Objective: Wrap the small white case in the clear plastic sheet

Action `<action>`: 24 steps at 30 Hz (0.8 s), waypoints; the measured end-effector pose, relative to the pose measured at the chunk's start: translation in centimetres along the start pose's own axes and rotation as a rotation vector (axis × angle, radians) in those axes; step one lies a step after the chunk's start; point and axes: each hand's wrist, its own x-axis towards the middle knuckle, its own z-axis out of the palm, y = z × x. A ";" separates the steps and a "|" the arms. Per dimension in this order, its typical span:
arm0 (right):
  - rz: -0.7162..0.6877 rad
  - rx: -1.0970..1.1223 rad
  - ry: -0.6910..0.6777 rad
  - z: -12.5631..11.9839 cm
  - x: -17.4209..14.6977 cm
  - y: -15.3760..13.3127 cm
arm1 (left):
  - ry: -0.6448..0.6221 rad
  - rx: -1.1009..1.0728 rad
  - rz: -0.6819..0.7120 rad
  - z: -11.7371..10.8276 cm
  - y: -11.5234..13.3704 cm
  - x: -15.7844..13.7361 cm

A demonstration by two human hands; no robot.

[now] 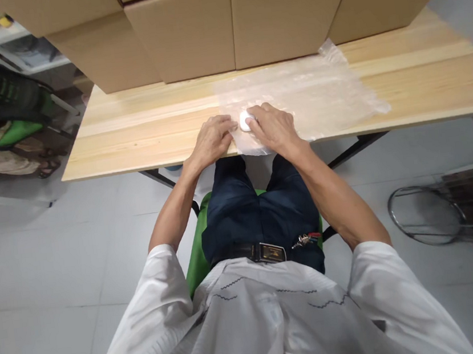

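A crinkled clear plastic bag (321,97) lies flat on the wooden table. Near its left end, a small white object with rounded corners (245,120) rests under the fingers of my right hand (274,126), whose thumb and fingers close around its right side. What kind of thing it is does not show. My left hand (213,138) is just to the left, palm down, with fingers bent and drawn together at the left edge of the plastic. Its fingertips are close to the white object, with a small gap between.
Large cardboard boxes (184,34) stand side by side along the back of the table (139,125). At the left are a black and green chair (2,96), a person's sandalled foot (49,167) and shelves. A round metal-framed stool (426,215) is on the floor at right.
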 end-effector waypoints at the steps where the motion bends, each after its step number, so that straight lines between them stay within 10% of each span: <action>1: 0.006 0.006 0.002 0.0 0.1 0.1 | 0.012 0.018 -0.005 0.1 -0.1 0.3; 24: 0.082 0.063 0.010 0.1 0.4 0.2 | 0.010 0.016 0.089 -0.8 2.4 2.0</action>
